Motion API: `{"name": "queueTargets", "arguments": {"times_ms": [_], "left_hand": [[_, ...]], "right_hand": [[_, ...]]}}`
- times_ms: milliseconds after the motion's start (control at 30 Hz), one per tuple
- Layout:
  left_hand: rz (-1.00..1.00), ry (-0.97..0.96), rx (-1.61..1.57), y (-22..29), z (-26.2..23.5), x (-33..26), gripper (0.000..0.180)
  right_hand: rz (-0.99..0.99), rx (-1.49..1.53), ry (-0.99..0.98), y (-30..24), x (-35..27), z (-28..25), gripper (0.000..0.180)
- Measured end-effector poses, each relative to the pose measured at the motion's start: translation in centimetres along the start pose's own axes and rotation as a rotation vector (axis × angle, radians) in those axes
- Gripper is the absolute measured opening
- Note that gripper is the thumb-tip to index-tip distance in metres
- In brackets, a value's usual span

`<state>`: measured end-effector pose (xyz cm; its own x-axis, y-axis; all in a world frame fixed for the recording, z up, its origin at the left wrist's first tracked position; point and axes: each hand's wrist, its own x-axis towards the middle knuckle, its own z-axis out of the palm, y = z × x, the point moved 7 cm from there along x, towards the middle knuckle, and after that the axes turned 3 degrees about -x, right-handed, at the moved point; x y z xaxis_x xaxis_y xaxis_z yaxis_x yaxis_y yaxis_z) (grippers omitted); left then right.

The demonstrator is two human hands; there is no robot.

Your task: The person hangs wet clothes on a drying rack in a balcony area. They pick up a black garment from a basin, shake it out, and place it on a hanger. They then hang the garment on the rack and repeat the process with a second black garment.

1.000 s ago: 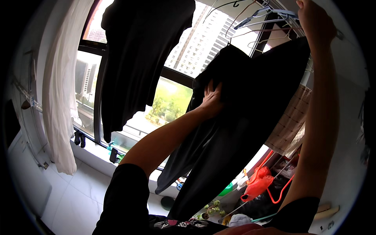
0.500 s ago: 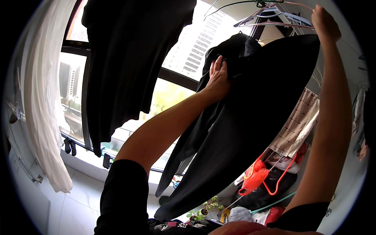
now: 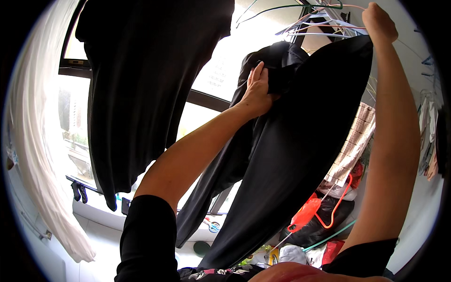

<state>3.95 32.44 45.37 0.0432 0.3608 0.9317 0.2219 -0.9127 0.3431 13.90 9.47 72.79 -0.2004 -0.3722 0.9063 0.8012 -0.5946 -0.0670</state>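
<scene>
Black trousers (image 3: 291,155) hang in front of me from the hangers, their legs trailing down toward the lower middle. My left hand (image 3: 258,89) is at their upper left part, fingers against a fold of the cloth; the thumb is hidden. High at the right, my right hand (image 3: 379,22) is closed at the end of a pink hanger (image 3: 350,4), just above the trousers' upper right corner. What lies inside that fist is partly hidden. White hangers (image 3: 324,29) and a dark green hanger (image 3: 277,7) crowd together beside it.
Another black garment (image 3: 141,94) hangs at the left before the window. A white curtain (image 3: 42,127) falls at the far left. Below right are a checked towel (image 3: 352,141), an orange hanger (image 3: 336,216) and a black bag (image 3: 324,225). Scissors (image 3: 213,226) lie on the ledge.
The whole view has shifted a little, and the trousers with both my hands sit slightly further left. The trouser legs have spread apart, baring the scissors. Both hands keep their hold.
</scene>
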Motion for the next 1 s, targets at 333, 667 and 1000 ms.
{"name": "queueTargets", "arguments": {"times_ms": [333,667,1000], "left_hand": [[0.005,0.043,-0.009,-4.4,-1.1,-2.3,0.080],[-0.269,-0.155,-0.011,-5.6,-0.5,-3.5,0.073],[-0.391,-0.743,0.746,-4.9,-2.4,-6.1,0.052]], "right_hand": [[0.034,0.098,-0.348,-2.6,-4.4,4.7,0.025],[-0.021,0.251,0.010,-3.5,-7.7,-0.9,0.018],[-0.129,0.232,-0.112,-4.5,-12.2,2.2,0.023]]}}
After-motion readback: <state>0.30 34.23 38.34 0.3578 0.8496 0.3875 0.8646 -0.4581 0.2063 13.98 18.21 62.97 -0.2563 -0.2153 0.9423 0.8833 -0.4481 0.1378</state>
